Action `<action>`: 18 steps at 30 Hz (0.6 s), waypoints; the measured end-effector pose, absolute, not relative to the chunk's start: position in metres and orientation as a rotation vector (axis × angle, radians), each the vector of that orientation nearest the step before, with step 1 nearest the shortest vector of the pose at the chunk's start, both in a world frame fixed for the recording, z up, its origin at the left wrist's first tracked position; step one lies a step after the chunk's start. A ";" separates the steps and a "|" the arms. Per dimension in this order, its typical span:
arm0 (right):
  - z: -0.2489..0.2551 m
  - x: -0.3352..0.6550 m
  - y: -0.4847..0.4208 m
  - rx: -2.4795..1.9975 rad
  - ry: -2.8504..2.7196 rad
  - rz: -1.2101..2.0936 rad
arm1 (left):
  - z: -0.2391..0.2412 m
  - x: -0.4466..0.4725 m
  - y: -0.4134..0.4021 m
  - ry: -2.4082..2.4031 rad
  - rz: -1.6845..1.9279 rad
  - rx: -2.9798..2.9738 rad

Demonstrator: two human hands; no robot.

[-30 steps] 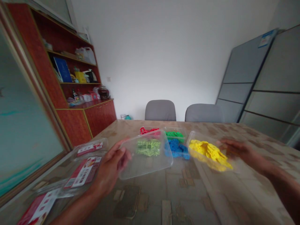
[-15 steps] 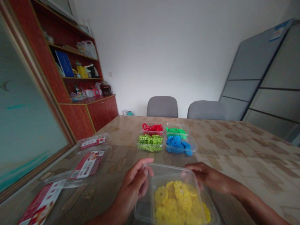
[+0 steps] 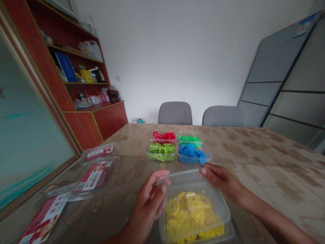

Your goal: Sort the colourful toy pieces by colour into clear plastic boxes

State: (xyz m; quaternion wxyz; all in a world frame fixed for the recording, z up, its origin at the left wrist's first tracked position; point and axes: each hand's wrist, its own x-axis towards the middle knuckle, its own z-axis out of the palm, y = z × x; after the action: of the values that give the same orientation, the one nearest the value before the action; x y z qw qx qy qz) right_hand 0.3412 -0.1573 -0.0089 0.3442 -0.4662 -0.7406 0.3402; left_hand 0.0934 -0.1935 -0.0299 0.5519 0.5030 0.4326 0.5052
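A clear plastic tub (image 3: 223, 222) full of yellow toy pieces (image 3: 190, 217) sits on the table right in front of me. A clear lid (image 3: 185, 179) lies on top of it. My left hand (image 3: 149, 203) grips the lid's left edge, fingers curled over the rim. My right hand (image 3: 220, 179) holds the lid's far right corner with bent fingers. Further back stand small clear tubs of red pieces (image 3: 164, 136), dark green pieces (image 3: 189, 138), light green pieces (image 3: 161, 150) and blue pieces (image 3: 192, 153).
Several clear lids with red labels (image 3: 95, 174) lie at the table's left. Two grey chairs (image 3: 175, 113) stand at the far side. A red wooden cabinet (image 3: 83, 101) with shelves is on the left, grey panels (image 3: 286, 78) lean on the right.
A second ago my left hand held the empty lid and my right the yellow tub, apart. Both came together in front of me, and the lid now rests over the tub.
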 end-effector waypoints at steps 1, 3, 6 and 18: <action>-0.011 0.342 -0.157 -1.226 -1.908 0.880 | -0.031 0.092 -0.194 1.028 1.171 1.241; -0.016 0.344 -0.157 -1.265 -1.899 0.849 | -0.033 0.089 -0.195 1.065 1.136 1.353; -0.026 0.344 -0.161 -1.299 -1.911 0.788 | -0.036 0.083 -0.197 1.121 1.150 1.558; -0.052 0.332 -0.170 -1.332 -1.552 1.055 | -0.068 0.077 -0.197 1.119 0.991 1.319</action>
State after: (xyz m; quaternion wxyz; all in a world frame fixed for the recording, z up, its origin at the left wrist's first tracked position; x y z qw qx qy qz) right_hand 0.3317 -0.1701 -0.0524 0.4080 -0.5284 -0.6158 0.4185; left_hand 0.0770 -0.1974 -0.0678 0.5431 0.5555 0.4712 0.4176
